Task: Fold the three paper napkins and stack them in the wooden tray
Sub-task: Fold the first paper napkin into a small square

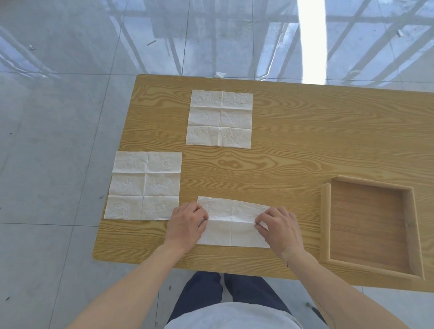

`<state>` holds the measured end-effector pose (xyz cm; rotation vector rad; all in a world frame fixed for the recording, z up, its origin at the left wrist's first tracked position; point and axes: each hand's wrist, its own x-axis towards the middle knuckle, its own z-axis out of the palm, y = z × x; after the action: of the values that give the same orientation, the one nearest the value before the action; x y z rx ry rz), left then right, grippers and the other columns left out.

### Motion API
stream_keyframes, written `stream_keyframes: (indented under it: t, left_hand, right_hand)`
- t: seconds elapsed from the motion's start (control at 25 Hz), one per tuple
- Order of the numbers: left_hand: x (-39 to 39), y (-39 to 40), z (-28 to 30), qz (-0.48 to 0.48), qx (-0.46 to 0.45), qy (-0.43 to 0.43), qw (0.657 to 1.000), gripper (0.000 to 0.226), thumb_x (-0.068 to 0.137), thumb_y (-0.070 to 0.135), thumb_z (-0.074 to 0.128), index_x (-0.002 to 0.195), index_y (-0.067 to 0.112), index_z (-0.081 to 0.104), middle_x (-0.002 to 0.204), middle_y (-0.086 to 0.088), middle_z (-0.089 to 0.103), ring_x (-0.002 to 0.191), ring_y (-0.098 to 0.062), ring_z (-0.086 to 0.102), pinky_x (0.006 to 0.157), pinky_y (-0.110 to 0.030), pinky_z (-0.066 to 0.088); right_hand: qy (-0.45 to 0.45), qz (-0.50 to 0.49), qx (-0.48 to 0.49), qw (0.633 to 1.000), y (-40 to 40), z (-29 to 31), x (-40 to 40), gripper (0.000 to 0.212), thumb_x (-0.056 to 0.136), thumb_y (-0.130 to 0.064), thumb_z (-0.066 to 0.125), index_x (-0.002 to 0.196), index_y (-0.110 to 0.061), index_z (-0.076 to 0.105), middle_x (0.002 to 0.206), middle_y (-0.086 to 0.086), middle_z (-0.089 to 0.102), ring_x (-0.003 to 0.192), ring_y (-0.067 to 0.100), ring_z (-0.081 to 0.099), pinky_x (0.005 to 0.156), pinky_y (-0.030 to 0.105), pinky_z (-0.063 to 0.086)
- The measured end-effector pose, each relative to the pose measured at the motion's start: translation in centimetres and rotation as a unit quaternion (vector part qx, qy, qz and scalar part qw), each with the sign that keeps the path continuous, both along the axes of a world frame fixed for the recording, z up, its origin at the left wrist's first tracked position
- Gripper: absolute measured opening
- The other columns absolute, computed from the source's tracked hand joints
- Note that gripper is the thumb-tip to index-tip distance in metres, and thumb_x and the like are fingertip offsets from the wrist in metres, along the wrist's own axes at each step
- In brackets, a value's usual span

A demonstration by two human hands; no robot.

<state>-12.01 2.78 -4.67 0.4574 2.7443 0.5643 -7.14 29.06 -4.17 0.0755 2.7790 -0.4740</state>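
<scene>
On the table (297, 147) lie three paper napkins. The far napkin (219, 118) lies flat and unfolded toward the back edge, left of the table's middle. The left napkin (144, 185) lies unfolded nearer to the person, at the left edge of the table, and its left side hangs a little over that edge. The near napkin (233, 222) lies just right of it, close to the front edge. The left hand (187, 225) rests on its left end and the right hand (279, 228) on its right end. The wooden tray (405, 235) stands to the right of the near napkin, apart from it, near the front edge.
</scene>
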Motion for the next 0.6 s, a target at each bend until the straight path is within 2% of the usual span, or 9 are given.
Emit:
stream_keyframes:
  t: [0.28, 0.44, 0.52, 0.6]
  left_hand:
    - [0.3, -0.1, 1.6, 0.012, 0.074, 0.007, 0.997, 0.005, 0.087, 0.016, 0.062, 0.086, 0.021, 0.061, 0.089, 0.012, 0.063, 0.085, -0.010, 0.058, 0.082, -0.035, 0.048]
    - [0.6, -0.6, 2.5, 0.005, 0.108, -0.007, 0.994, 0.005, 0.090, 0.022, 0.060, 0.086, 0.023, 0.064, 0.083, 0.016, 0.067, 0.080, -0.004, 0.062, 0.086, -0.037, 0.051]
    - [0.6, -0.8, 2.9, 0.011, 0.122, -0.024, 0.992, 0.007, 0.090, 0.024, 0.058, 0.085, 0.027, 0.061, 0.080, 0.019, 0.065, 0.079, 0.001, 0.061, 0.083, -0.032, 0.051]
    - [0.6, -0.8, 3.2, 0.040, 0.133, -0.046, 0.989, 0.008, 0.090, 0.027, 0.057, 0.084, 0.033, 0.059, 0.080, 0.020, 0.065, 0.078, 0.003, 0.061, 0.075, -0.022, 0.050]
  right_hand:
    - [0.000, -0.037, -0.052, 0.998, 0.0, 1.5, 1.1, 0.004, 0.091, -0.035, 0.060, 0.090, -0.032, 0.063, 0.098, -0.017, 0.065, 0.102, 0.012, 0.053, 0.084, 0.030, 0.037]
    - [-0.009, -0.050, -0.087, 0.995, 0.1, 2.9, 2.0, 0.005, 0.090, -0.034, 0.058, 0.086, -0.036, 0.057, 0.086, -0.025, 0.059, 0.085, 0.003, 0.055, 0.078, 0.028, 0.041]
    - [-0.029, -0.082, -0.132, 0.987, 0.3, 3.6, 2.1, 0.006, 0.089, -0.034, 0.060, 0.085, -0.037, 0.056, 0.084, -0.028, 0.061, 0.080, 0.000, 0.058, 0.070, 0.025, 0.045]
    - [-0.060, -0.121, -0.185, 0.974, 0.6, 4.2, 2.0, 0.008, 0.087, -0.035, 0.062, 0.082, -0.039, 0.057, 0.079, -0.026, 0.066, 0.077, -0.001, 0.062, 0.065, 0.024, 0.049]
